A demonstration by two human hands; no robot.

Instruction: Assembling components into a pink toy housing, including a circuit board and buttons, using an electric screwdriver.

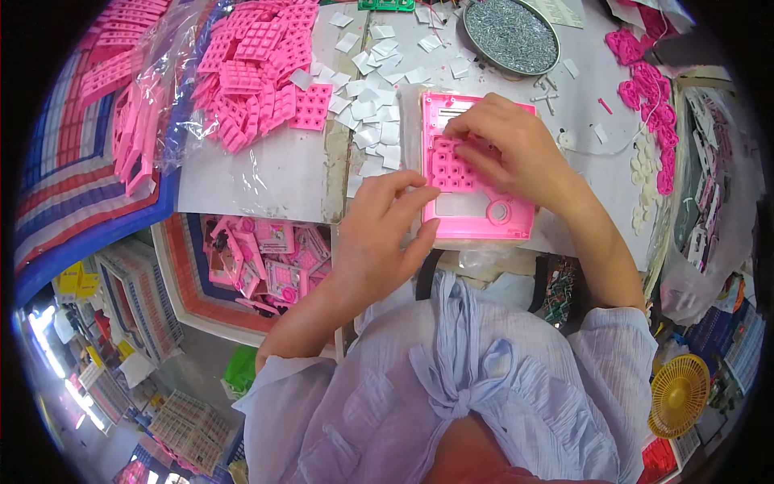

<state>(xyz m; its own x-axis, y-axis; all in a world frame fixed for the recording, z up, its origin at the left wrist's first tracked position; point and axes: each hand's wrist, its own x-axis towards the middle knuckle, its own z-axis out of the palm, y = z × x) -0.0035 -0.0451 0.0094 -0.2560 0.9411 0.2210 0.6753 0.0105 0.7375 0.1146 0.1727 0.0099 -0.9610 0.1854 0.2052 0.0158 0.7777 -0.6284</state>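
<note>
A pink rectangular plastic casing (477, 235) lies on the table in front of me, with a ring-shaped part at its lower right. In it sits a pink keypad (448, 171) with rows of square keys. Over the keypad, my right hand (516, 149) curls its fingers onto its upper and right side, and partly hides it. Fingers apart, my left hand (383, 226) rests its fingertips against the casing's left edge. Just left of the casing are scattered small white squares (365, 109).
Pink keypads (262, 60) are heaped at the back left. A round tin of screws (511, 36) stands behind the casing. Pink parts (653, 97) and white pieces (642, 173) lie at right. Below the table's left side is a bin of pink casings (278, 262).
</note>
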